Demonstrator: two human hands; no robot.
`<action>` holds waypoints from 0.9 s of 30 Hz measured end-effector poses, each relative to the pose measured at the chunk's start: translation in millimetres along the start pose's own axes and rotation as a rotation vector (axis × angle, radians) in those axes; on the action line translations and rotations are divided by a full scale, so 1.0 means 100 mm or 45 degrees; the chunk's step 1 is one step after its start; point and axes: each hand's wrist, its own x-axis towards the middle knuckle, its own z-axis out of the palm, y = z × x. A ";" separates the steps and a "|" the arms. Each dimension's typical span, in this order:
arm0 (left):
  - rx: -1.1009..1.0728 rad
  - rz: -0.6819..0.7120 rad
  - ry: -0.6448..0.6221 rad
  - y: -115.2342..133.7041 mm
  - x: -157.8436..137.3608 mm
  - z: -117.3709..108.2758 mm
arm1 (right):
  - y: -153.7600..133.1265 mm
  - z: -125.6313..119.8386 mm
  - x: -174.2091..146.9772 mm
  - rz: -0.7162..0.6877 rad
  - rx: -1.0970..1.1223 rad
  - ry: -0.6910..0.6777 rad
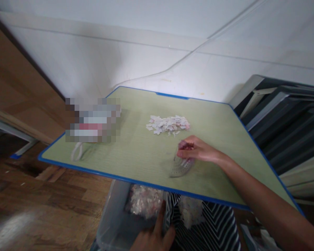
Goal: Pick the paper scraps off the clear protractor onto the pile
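Note:
A clear protractor (180,169) with printed marks is pinched in my right hand (192,149), just over the table's near half. Its curved edge points down and towards me, and its upper part is hidden by my fingers. Beyond this hand lies a loose pile of small white and pinkish paper pieces (169,124). My left hand (153,238) is below the table's front edge, by the right side of a clear plastic bin (106,223). Its index finger is stretched out and its thumb apart; the other fingers are partly cut off.
The green table (136,153) has a blue rim. A blurred-out object (94,122) with a white loop stands at its left. A shiny bag of small pieces (145,202) sits in the bin, another (191,211) on striped cloth. Dark folded panels (290,118) lean at right.

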 end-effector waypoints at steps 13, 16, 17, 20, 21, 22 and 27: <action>-0.027 -0.020 -0.001 0.00 0.00 -0.03 | 0.13 -0.18 0.10 -0.030 0.055 0.627; -0.030 -0.013 -0.005 0.00 -0.01 -0.05 | 0.14 -0.16 0.11 -0.008 0.026 0.607; -0.035 -0.010 -0.006 0.00 0.00 -0.05 | 0.12 -0.12 0.11 -0.003 0.021 0.561; -0.039 -0.007 -0.029 0.00 0.01 -0.07 | 0.05 0.04 0.11 0.016 0.039 0.368; -0.031 -0.010 -0.041 0.00 0.01 -0.08 | 0.03 0.08 0.11 0.018 0.048 0.301; -0.022 -0.014 -0.043 0.01 0.02 -0.09 | 0.02 0.11 0.11 0.019 0.052 0.241; -0.015 -0.016 -0.028 0.02 0.00 -0.13 | 0.07 0.06 0.13 -0.035 0.039 0.395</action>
